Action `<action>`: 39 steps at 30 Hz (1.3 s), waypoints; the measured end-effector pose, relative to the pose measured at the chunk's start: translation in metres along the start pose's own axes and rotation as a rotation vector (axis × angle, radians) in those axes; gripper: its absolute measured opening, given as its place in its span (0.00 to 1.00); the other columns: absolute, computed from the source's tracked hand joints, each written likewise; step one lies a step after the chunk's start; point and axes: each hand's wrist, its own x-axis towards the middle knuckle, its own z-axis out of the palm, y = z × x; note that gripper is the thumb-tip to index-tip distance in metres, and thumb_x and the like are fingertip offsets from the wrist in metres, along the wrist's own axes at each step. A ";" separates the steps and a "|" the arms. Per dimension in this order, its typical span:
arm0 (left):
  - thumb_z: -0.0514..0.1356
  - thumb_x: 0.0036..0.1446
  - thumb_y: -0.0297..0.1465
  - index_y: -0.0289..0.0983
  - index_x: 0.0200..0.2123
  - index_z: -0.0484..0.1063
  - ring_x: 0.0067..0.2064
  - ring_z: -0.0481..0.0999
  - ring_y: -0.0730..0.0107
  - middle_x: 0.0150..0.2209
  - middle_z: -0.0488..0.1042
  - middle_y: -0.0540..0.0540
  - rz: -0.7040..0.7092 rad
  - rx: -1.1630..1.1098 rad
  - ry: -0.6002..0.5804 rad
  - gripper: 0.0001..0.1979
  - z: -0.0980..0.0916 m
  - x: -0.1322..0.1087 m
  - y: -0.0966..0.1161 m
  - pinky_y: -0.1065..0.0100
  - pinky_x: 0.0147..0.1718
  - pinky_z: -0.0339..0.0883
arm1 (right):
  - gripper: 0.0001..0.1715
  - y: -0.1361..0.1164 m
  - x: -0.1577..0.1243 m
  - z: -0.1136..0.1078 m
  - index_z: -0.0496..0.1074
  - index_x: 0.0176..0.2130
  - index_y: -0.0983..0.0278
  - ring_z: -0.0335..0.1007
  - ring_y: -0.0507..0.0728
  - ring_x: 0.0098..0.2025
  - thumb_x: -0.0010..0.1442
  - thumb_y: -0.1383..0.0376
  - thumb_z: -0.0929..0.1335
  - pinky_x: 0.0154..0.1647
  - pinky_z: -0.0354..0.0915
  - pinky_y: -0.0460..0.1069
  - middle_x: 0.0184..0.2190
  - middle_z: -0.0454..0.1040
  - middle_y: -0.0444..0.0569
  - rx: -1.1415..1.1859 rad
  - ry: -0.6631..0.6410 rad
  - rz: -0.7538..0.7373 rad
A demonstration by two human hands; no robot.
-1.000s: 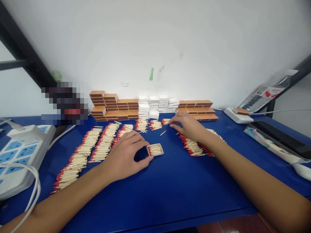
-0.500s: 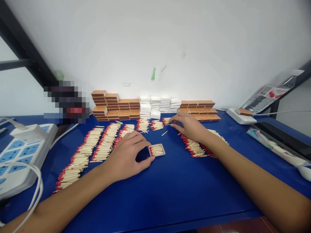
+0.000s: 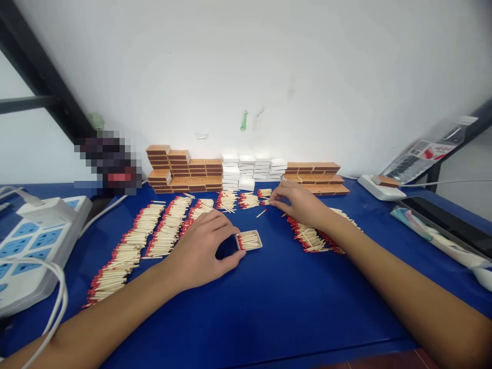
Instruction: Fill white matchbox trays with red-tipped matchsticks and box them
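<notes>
A small white matchbox tray [image 3: 259, 247] with red-headed matches lying in it rests on the blue table. My left hand [image 3: 209, 246] holds its left end between thumb and fingers. Farther back, my right hand [image 3: 294, 202] pinches at the right end of a small pile of matches [image 3: 264, 193]; its fingertips cover the match ends there. One loose match [image 3: 261, 213] lies between the tray and that pile. Long rows of matches [image 3: 169, 225] spread out to the left, and another heap [image 3: 307, 236] lies under my right forearm.
Brown matchboxes [image 3: 198, 183] and white trays [image 3: 246, 183] stand stacked along the wall, with more brown boxes [image 3: 315, 179] to the right. A power strip [image 3: 34, 251] with cables lies at left. A phone [image 3: 453, 220], a plastic bottle [image 3: 426, 151] and a white adapter [image 3: 380, 188] are at right.
My right fingertips have closed together at the small match pile. My left hand stays on the tray. The whole view has shifted slightly.
</notes>
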 end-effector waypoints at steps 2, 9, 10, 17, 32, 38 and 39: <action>0.66 0.65 0.37 0.39 0.48 0.78 0.48 0.76 0.57 0.42 0.80 0.44 0.004 0.000 0.006 0.11 0.000 0.000 0.000 0.52 0.52 0.71 | 0.10 0.000 0.000 -0.001 0.77 0.39 0.63 0.69 0.63 0.44 0.69 0.61 0.68 0.46 0.66 0.57 0.38 0.74 0.54 0.009 -0.002 0.005; 0.66 0.65 0.37 0.39 0.46 0.78 0.48 0.76 0.57 0.42 0.80 0.43 -0.019 0.008 0.043 0.10 0.000 0.001 -0.003 0.51 0.52 0.71 | 0.11 0.001 0.000 0.000 0.77 0.38 0.63 0.69 0.61 0.42 0.70 0.60 0.68 0.45 0.66 0.56 0.38 0.74 0.53 0.010 -0.045 0.034; 0.65 0.65 0.37 0.39 0.46 0.78 0.48 0.76 0.56 0.42 0.80 0.43 -0.027 0.020 0.049 0.10 0.000 0.001 -0.003 0.51 0.53 0.71 | 0.11 0.002 0.000 0.000 0.76 0.38 0.63 0.69 0.61 0.42 0.70 0.60 0.68 0.45 0.66 0.56 0.37 0.74 0.53 0.010 -0.050 0.039; 0.66 0.64 0.38 0.37 0.46 0.78 0.51 0.74 0.52 0.43 0.80 0.41 -0.104 0.117 0.052 0.12 -0.001 0.001 -0.007 0.46 0.57 0.68 | 0.10 -0.020 -0.002 -0.007 0.72 0.38 0.62 0.67 0.63 0.44 0.72 0.63 0.65 0.47 0.66 0.58 0.39 0.73 0.54 -0.024 -0.015 -0.010; 0.68 0.63 0.39 0.39 0.45 0.79 0.51 0.76 0.54 0.43 0.82 0.44 -0.093 0.082 0.088 0.11 -0.002 0.004 -0.008 0.48 0.58 0.66 | 0.07 -0.090 -0.008 0.003 0.74 0.45 0.61 0.69 0.61 0.48 0.74 0.63 0.66 0.49 0.68 0.55 0.43 0.74 0.53 0.140 0.025 -0.150; 0.67 0.63 0.38 0.39 0.45 0.81 0.52 0.75 0.54 0.42 0.82 0.45 -0.086 0.079 0.056 0.11 -0.004 0.004 -0.007 0.44 0.62 0.62 | 0.09 -0.029 -0.005 -0.007 0.77 0.43 0.62 0.71 0.63 0.45 0.72 0.64 0.66 0.48 0.67 0.58 0.40 0.73 0.54 -0.002 0.041 -0.021; 0.67 0.63 0.38 0.39 0.45 0.81 0.53 0.75 0.54 0.43 0.82 0.45 -0.081 0.076 0.050 0.11 -0.004 0.004 -0.006 0.44 0.63 0.62 | 0.09 -0.024 -0.005 -0.007 0.78 0.43 0.62 0.71 0.63 0.45 0.71 0.63 0.67 0.48 0.67 0.58 0.41 0.73 0.55 -0.015 0.024 -0.009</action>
